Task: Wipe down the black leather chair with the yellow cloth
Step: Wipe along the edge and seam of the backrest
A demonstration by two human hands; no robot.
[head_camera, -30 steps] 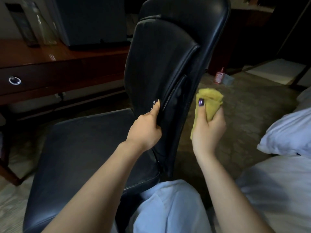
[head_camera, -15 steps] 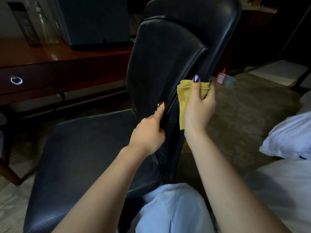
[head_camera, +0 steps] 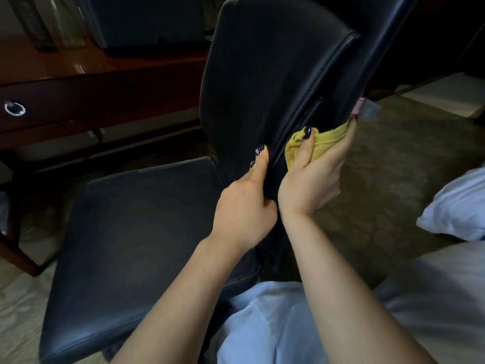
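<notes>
Nearest, a pale blue garment (head_camera: 265,324) over the lap, with white bedding (head_camera: 433,298) to the right. Just beyond, two bare forearms reaching forward to the black leather chair (head_camera: 136,232). Left hand (head_camera: 244,206) wrapped around the lower edge of the backrest (head_camera: 262,82), its grip closed on the leather, thumb lying up along the seam, dark-painted fingertips curling onto the front face. Right hand (head_camera: 312,185) just beside it, touching at the wrists, its grip closed on the yellow cloth (head_camera: 315,145): thumb with a dark nail pressed across the bunched fabric, fingers wrapped behind. Cloth pressed against the rear side edge of the backrest, low down, near where backrest and seat meet. Seat cushion flat and bare, spreading left of the hands. Patterned carpet (head_camera: 393,179) right of the chair, a white pillow (head_camera: 456,206) at the right margin. Farther off, behind the backrest edge, a small pinkish bottle (head_camera: 358,107), mostly hidden. At far left, a reddish wooden surface (head_camera: 52,67) with a drawer and a ring pull (head_camera: 14,109), a dark boxy appliance (head_camera: 147,22) standing on top.
</notes>
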